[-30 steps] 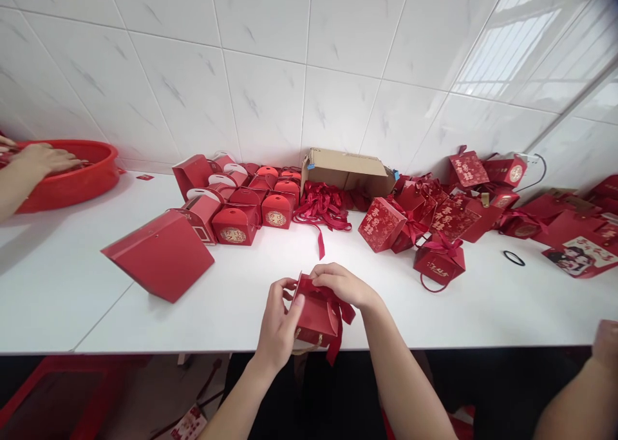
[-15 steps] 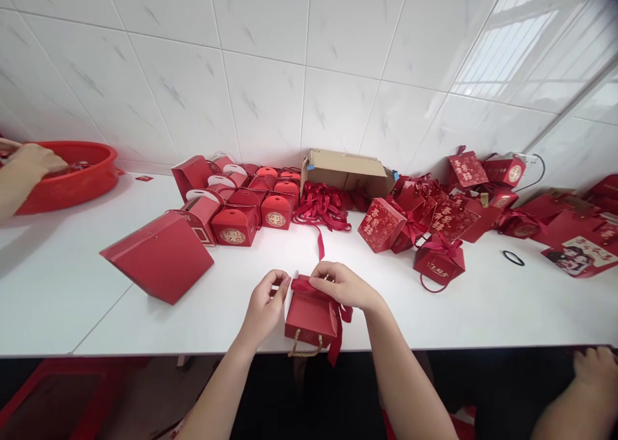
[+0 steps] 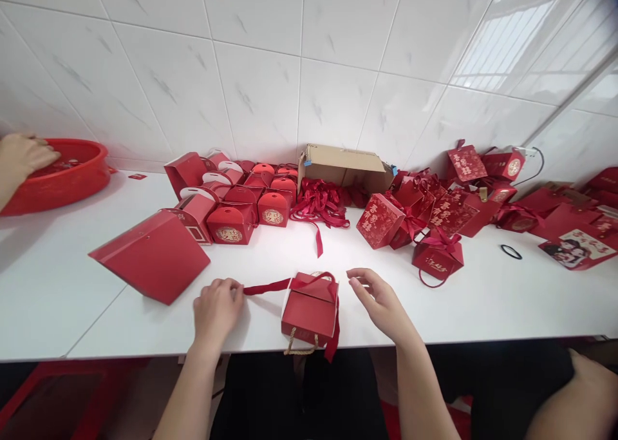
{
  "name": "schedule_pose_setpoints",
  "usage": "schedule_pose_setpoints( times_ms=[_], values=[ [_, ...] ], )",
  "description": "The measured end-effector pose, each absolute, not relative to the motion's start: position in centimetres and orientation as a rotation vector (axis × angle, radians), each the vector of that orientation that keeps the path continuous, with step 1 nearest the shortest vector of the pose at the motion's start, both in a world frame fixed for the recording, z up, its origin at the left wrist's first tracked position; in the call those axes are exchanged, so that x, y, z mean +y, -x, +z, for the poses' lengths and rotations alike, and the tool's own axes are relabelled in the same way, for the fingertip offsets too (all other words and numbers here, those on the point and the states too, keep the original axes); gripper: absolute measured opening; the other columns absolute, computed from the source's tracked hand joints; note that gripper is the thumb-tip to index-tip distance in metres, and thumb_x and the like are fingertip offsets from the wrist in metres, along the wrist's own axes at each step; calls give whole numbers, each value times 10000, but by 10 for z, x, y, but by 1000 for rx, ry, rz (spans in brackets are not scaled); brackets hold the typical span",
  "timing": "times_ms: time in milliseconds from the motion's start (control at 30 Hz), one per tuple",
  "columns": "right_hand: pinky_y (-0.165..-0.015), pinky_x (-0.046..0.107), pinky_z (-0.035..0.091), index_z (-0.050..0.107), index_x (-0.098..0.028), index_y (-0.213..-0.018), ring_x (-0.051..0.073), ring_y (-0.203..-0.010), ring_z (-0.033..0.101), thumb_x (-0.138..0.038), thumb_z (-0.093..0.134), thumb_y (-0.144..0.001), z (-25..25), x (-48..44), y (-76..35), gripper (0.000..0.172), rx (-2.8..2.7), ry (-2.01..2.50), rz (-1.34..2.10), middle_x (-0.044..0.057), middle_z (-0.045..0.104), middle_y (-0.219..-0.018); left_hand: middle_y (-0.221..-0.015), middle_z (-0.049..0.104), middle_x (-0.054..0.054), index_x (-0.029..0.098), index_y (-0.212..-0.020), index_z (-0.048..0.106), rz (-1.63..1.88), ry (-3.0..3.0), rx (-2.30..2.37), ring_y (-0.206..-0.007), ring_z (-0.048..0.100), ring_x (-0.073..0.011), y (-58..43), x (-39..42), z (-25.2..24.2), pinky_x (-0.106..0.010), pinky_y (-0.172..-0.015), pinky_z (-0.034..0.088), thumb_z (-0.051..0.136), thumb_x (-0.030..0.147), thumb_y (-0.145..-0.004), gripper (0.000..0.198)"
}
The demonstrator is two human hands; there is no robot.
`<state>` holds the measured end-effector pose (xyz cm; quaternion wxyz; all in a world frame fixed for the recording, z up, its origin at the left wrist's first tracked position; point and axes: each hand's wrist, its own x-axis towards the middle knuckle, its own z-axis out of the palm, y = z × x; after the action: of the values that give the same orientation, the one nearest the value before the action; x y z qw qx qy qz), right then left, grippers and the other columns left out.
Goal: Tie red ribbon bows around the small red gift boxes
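Note:
A small red gift box [image 3: 309, 311] with gold rope handles lies at the front edge of the white table. My left hand [image 3: 218, 306], left of the box, pinches one end of a red ribbon [image 3: 265, 287] and stretches it out sideways. That ribbon passes through the top of the box, and its other end hangs down the box's right side. Just right of the box my right hand [image 3: 377, 297] hovers with its fingers apart, holding nothing.
Several red boxes [image 3: 232, 224] stand in rows behind, beside a tilted large red box [image 3: 159, 253]. Loose ribbons [image 3: 321, 201] spill from a cardboard carton [image 3: 342, 156]. Ribboned boxes [image 3: 437, 253] and a black ring [image 3: 510, 252] are at right. Another person's hand [image 3: 29, 156] reaches into a red basin [image 3: 72, 182].
My left hand has moved left from the box, drawing the ribbon out straight. My right hand has let go of the ribbon on the box top and moved right.

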<state>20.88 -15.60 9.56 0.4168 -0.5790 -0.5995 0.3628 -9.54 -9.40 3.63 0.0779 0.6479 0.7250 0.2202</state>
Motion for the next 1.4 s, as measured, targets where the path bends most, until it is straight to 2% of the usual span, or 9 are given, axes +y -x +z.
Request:
schedule_pose_setpoints(
  times_ms=[100, 167, 300, 433, 600, 767, 967, 1133, 1400],
  values=[
    [-856, 343, 454, 575, -208, -1007, 202, -982, 586, -471, 444, -902, 89, -162, -208, 312, -1454, 1426, 1015, 69, 617, -1037, -996, 597, -177, 171, -841, 628, 806, -1892, 2309, -1012, 494, -401, 96, -90, 44, -504, -806, 375, 469, 350, -800, 243],
    [-837, 325, 450, 571, -204, -983, 191, -955, 587, -470, 469, -892, 85, -164, -203, 298, -1448, 1373, 1083, 62, 616, -1015, -1035, 593, -135, 194, -892, 607, 1087, -1832, 2016, -1049, 498, -347, 81, -93, 55, -466, -870, 380, 464, 394, -821, 257],
    [-676, 266, 423, 526, -204, -921, 131, -720, 551, -473, 553, -848, 76, -165, -194, 280, -1392, 1322, 1203, 12, 585, -851, -900, 607, -58, 216, -842, 583, 1155, -1498, 1269, -890, 566, -226, 40, -105, 79, -313, -789, 446, 453, 513, -837, 325],
    [-558, 242, 341, 492, -203, -843, 104, -563, 429, -509, 550, -834, 70, -165, -192, 312, -1322, 1296, 1330, -42, 469, -656, -703, 533, 4, 216, -759, 559, 968, -1369, 1033, -640, 493, -143, 21, -112, 91, -237, -592, 420, 544, 524, -792, 310],
    [-617, 251, 336, 523, -177, -699, 114, -632, 407, -495, 540, -845, 71, -165, -196, 350, -1365, 1230, 1372, -22, 456, -662, -593, 481, 24, 193, -622, 539, 896, -1340, 1012, -532, 409, -109, 31, -110, 88, -221, -517, 364, 571, 481, -790, 334],
    [-576, 243, 326, 472, -180, -665, 98, -583, 411, -469, 580, -828, 69, -164, -198, 349, -1251, 1133, 1478, -30, 476, -613, -553, 393, 31, 189, -537, 471, 878, -1395, 1072, -541, 353, -115, 42, -106, 82, -237, -524, 322, 595, 477, -764, 387],
    [-449, 214, 153, 442, -186, -653, 50, -456, 186, -472, 644, -766, 71, -160, -203, 368, -1119, 1140, 1555, -95, 295, -518, -526, 320, 55, 192, -519, 410, 858, -1379, 1096, -490, 263, -91, 50, -101, 80, -237, -507, 279, 634, 483, -723, 420],
    [-482, 244, 176, 553, -155, -629, 69, -504, 242, -461, 687, -723, 78, -154, -211, 347, -1327, 1254, 1423, -67, 340, -515, -511, 277, 64, 193, -523, 381, 828, -1390, 1113, -491, 230, -87, 54, -98, 74, -234, -494, 226, 642, 494, -711, 441],
    [-503, 260, 218, 542, -158, -557, 74, -516, 264, -437, 693, -718, 70, -146, -209, 355, -1331, 1198, 1427, -58, 348, -513, -503, 254, 86, 184, -564, 356, 785, -1314, 1078, -485, 198, -66, 52, -94, 58, -221, -480, 169, 657, 480, -714, 448]
  ],
)
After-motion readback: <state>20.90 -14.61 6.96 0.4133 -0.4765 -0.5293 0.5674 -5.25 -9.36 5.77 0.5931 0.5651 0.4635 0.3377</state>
